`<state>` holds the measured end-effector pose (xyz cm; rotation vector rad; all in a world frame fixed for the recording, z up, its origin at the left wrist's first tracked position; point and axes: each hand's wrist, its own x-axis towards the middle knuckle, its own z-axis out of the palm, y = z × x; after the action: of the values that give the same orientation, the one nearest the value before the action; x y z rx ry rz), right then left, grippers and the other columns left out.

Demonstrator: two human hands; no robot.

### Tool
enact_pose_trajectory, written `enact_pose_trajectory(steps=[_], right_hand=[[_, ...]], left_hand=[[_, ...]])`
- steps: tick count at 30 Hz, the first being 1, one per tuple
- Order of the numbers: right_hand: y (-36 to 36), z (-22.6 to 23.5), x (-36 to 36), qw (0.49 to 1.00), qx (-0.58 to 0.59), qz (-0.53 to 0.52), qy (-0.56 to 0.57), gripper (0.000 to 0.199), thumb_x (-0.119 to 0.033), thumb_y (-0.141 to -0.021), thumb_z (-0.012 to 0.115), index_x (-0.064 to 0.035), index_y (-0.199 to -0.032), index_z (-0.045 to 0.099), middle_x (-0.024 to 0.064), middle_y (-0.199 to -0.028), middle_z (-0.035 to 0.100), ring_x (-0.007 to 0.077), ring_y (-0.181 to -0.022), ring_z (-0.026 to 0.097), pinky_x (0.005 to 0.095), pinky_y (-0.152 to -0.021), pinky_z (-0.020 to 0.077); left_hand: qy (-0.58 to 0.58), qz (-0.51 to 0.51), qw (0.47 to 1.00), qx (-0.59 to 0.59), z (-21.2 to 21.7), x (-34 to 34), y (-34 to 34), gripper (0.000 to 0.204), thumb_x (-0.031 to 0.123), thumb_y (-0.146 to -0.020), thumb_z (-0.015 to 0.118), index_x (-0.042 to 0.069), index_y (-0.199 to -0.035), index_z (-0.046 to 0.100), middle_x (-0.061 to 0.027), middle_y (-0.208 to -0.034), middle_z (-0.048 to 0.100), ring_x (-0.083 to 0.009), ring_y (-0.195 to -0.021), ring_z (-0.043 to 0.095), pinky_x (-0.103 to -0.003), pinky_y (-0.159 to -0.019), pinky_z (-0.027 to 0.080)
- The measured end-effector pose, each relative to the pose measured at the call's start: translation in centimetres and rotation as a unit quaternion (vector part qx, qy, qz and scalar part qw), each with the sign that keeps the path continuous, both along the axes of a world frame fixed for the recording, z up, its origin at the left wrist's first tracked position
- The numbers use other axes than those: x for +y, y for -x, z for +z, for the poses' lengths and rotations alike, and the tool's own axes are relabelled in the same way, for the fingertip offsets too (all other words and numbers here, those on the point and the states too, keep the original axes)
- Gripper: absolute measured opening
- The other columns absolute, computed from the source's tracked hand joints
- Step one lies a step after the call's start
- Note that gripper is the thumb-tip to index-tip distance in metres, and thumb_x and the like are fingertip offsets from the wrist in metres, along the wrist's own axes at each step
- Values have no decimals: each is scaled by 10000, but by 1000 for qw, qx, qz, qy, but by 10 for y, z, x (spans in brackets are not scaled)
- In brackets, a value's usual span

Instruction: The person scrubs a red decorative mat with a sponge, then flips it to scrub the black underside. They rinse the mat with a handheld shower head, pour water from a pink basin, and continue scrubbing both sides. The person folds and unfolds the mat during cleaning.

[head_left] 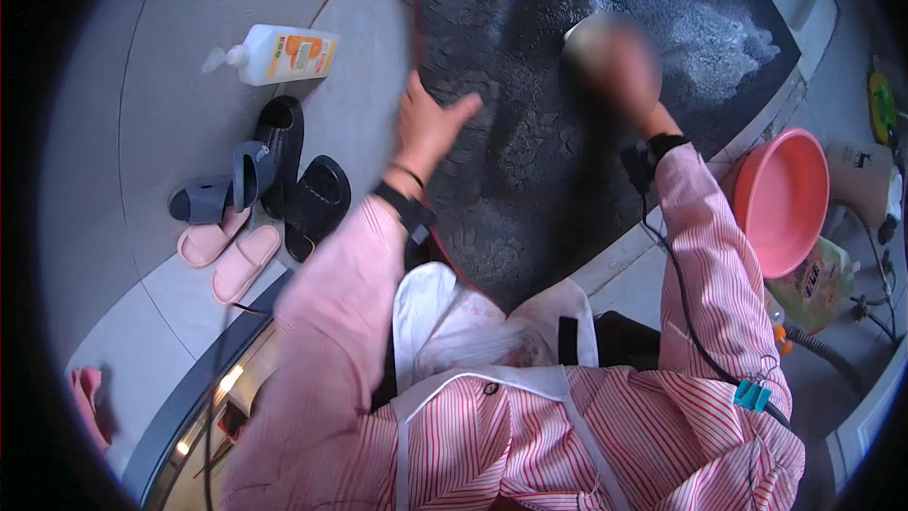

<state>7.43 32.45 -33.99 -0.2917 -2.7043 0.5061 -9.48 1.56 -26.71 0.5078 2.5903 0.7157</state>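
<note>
A large dark mat (515, 218) with a raised pattern and a thin red edge spreads out in front of me. White suds (724, 52) cover its far right part. My left hand (430, 123) is at the mat's left edge, thumb stretched over the mat, fingers apart, holding nothing. Over the upper middle of the mat, my right hand (629, 71) is blurred and closed round something. Only a pale edge of that object shows at the hand's left side, so its kind is hidden.
A white bottle (288, 55) with an orange label lies on the left tiles. Below it are black slippers (322, 194), blue slippers (203, 201) and pink slippers (246, 263). To the right are a pink basin (783, 203), a greenish pouch (815, 284) and a grey hose (828, 355).
</note>
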Motion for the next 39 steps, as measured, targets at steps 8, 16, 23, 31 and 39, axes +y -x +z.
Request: enact_pose_trajectory(steps=[8,16,23,31,39], right_hand=[[-50,61,-174,949,-25,291,119,385,-193,-727,790,-143,-1098,701,110,-1019,659,334,-962,647,435,-857,540],[-40,8,81,979,-132,-134,-72,416,-267,-813,784,-257,-1217,682,132,-1130,656,341,-1026,661,425,-866,553],[-27,75,-58,989,-53,-80,115,436,-207,-796,816,-209,-1212,685,124,-1153,634,309,-1043,646,396,-881,546],[-28,52,11,925,-359,-123,28,339,-194,-859,718,-174,-1194,669,141,-1151,614,321,-994,617,436,-839,511],[-105,33,105,877,-195,-113,-425,455,-223,-1007,557,-66,-1432,525,166,-1386,561,324,-1268,536,453,-1064,427]], left_hand=[[62,33,996,-49,35,-68,-132,1169,445,-728,863,-26,-1554,183,-318,-1476,421,-472,-1325,470,-516,-1070,433],[-30,115,992,-35,-13,-81,-79,326,143,-815,680,8,-1111,658,-291,-962,692,-493,-976,647,-522,-856,512],[-13,98,984,147,12,2,114,289,215,-838,608,55,-1065,687,-274,-1016,702,-489,-1007,645,-549,-887,508],[85,100,981,142,-6,-16,174,369,307,-828,731,27,-1067,715,-241,-1039,730,-451,-1021,685,-503,-889,528],[-151,264,946,109,-31,-79,77,850,399,-795,827,-91,-1372,441,-320,-1291,575,-427,-1235,560,-446,-1055,425]])
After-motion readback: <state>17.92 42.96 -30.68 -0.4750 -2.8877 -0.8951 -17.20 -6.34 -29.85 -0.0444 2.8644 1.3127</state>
